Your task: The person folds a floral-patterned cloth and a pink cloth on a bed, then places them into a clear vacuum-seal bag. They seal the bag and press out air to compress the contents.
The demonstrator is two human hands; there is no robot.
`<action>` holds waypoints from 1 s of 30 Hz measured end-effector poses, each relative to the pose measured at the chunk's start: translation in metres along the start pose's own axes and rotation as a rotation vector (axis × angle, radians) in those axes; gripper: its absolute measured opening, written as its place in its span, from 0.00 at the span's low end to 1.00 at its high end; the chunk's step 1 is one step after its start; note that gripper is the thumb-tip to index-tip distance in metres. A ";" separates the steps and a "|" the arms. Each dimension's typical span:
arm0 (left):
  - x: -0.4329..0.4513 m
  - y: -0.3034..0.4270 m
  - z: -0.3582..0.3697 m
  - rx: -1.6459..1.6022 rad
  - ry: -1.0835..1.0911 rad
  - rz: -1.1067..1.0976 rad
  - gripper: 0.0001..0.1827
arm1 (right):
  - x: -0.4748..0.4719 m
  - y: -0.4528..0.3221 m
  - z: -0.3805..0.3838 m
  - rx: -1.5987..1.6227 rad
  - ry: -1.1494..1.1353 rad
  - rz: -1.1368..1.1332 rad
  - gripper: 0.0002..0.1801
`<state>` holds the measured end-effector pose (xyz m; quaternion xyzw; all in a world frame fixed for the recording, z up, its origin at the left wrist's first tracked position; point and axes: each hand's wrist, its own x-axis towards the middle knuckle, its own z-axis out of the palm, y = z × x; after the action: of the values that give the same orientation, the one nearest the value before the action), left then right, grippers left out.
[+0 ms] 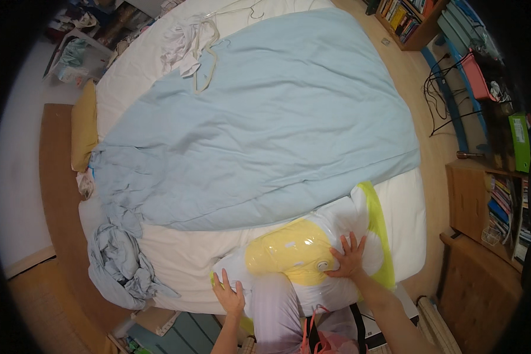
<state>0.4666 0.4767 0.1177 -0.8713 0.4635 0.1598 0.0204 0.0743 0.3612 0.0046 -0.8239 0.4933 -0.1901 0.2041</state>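
Observation:
A plastic vacuum storage bag (287,254), clear with a large yellow print and lime-green edges, lies on the near side of the bed and bulges with soft contents. Its round valve (322,266) faces up near the right edge of the yellow area. My right hand (350,256) rests flat on the bag just right of the valve, fingers spread. At the bag's left end is my left hand (228,294), its fingers apart and holding nothing. Between the hands, my knee (274,296) in pale trousers lies against the bag.
A light blue quilt (256,128) covers most of the bed. Crumpled grey-blue bedding (119,261) lies at the near left corner. White clothing (183,44) and hangers (205,57) lie at the far side. Black cables (438,88) trail at the right, by a wooden cabinet (467,197).

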 end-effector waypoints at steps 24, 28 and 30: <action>0.017 -0.028 0.033 -0.186 0.056 -0.034 0.35 | -0.008 0.004 0.005 -0.018 -0.030 -0.001 0.44; -0.027 -0.001 0.011 0.138 0.189 0.165 0.36 | -0.009 -0.001 0.003 -0.012 -0.057 0.028 0.44; -0.031 -0.001 0.016 0.202 0.123 0.248 0.38 | -0.001 0.003 0.003 -0.042 -0.067 0.024 0.45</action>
<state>0.4474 0.5044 0.1120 -0.8090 0.5817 0.0602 0.0597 0.0731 0.3616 0.0002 -0.8280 0.4997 -0.1498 0.2055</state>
